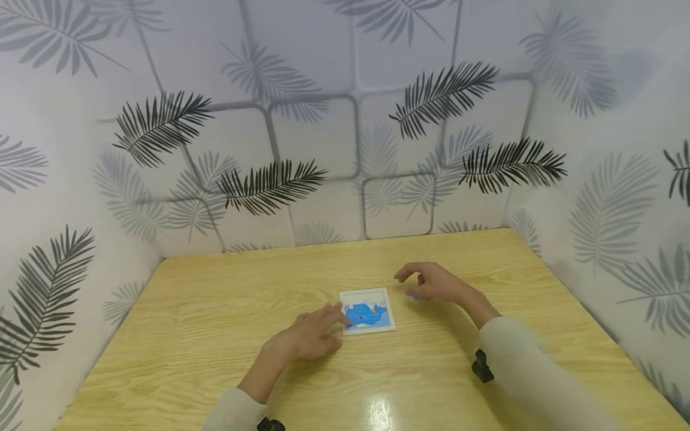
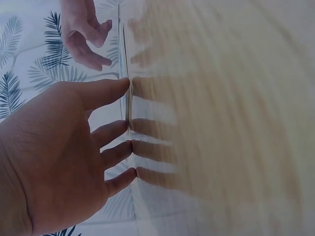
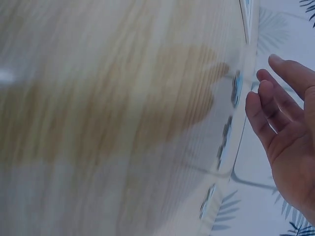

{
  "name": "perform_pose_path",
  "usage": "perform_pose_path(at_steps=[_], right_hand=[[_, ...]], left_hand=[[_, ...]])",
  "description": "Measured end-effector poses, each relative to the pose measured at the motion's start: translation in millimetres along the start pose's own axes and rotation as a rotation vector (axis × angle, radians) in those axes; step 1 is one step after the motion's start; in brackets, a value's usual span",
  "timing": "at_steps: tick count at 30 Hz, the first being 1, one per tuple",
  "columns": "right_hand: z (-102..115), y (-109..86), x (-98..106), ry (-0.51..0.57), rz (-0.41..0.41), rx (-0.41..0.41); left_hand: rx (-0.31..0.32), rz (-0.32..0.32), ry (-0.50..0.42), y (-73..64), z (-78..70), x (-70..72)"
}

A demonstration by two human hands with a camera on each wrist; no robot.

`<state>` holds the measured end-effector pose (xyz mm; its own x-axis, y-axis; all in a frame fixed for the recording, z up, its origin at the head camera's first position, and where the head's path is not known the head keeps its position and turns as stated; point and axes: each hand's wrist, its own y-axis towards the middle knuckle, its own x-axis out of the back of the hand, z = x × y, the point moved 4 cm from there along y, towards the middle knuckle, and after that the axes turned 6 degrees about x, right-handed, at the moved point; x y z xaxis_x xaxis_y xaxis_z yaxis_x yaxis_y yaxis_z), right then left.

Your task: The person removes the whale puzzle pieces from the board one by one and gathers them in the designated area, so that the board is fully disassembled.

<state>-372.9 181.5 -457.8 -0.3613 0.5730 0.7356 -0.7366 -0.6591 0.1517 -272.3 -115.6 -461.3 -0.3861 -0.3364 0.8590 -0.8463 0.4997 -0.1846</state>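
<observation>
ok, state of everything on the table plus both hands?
White-framed puzzle: flat on the table, whale picture face up
Three loose pieces: lying on the table, outside the frame, apart from each other
Left hand: fingers spread, touching the frame's left side
Right hand: raised above the table, fingers bent, nothing visibly held

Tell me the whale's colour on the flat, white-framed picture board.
The whale is blue, clearest in the head view.
</observation>
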Motion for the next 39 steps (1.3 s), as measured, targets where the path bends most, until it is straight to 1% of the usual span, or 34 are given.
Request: perform_pose_path(at_steps=[3,8,10,14,19,22,27,33,35,39], right_hand=[[6.9,8.0,-12.7,0.042,0.025,0.017],[25.7,24.0,-36.7,0.064,0.068,0.064],[35.0,30.1,-46.1,0.051,0.082,0.082],[49.9,40.2,-60.7,0.023,0.1,0.084],[59.5,49.0,-73.0,-0.015,0.115,0.075],[62.5,52.4,-78.2,-0.051,0.121,0.075],[65.6,53.4,-82.7,-0.054,0.133,0.044],[66.4,52.6,-83.8,-0.09,0.131,0.055],[67.5,51.9,-84.0,-0.089,0.132,0.054],[69.5,50.7,-83.8,-0.042,0.132,0.051]], left_hand=[[-0.001,-0.002,0.005,-0.5,-1.2,0.3],[0.003,-0.006,0.017,-0.1,0.2,-0.2],[0.002,-0.007,0.024,0.1,0.8,-0.5],[-0.013,-0.007,0.029,0.8,0.6,-0.7],[-0.027,0.001,0.022,1.3,-1.2,0.0],[-0.031,0.001,0.017,0.8,-2.2,0.5],[-0.037,-0.007,0.008,0.0,-3.2,1.4],[-0.034,-0.006,0.008,-0.1,-3.2,1.6],[-0.033,-0.009,0.01,-0.3,-3.1,1.9],[-0.034,-0.013,0.009,-0.6,-2.8,2.7]])
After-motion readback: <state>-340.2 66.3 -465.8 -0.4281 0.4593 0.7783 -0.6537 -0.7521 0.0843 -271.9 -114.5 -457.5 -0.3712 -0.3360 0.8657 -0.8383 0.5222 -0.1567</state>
